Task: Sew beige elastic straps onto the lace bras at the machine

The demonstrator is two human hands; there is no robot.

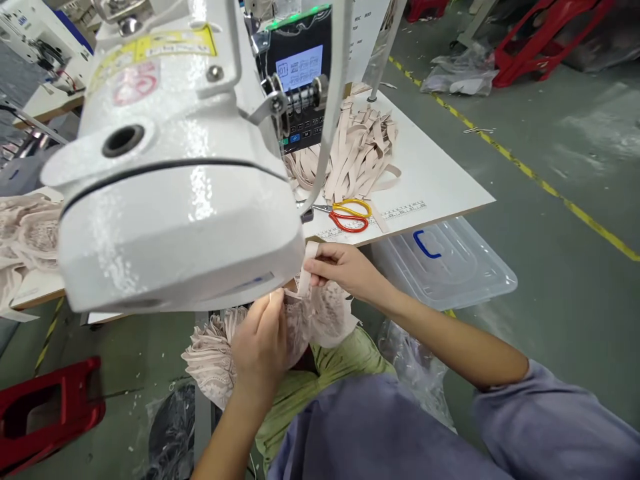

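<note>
My right hand (340, 267) pinches a pale pink elastic strap (307, 267) at the front edge of the sewing table. My left hand (263, 340) is closed on the edge of a beige lace bra (327, 313), just below the head of a white sewing machine (180, 227). The lace hangs down over my lap between the two hands. More lace pieces (215, 353) are bunched to the left of my left hand. The machine head hides its needle and part of the work.
Scissors (350, 217) with red and yellow handles lie on the white table (445, 180), beside a pile of beige straps (360, 147). A control screen (300, 67) stands behind. A clear plastic box lid (450, 267) is below right, a red stool (75, 400) at left.
</note>
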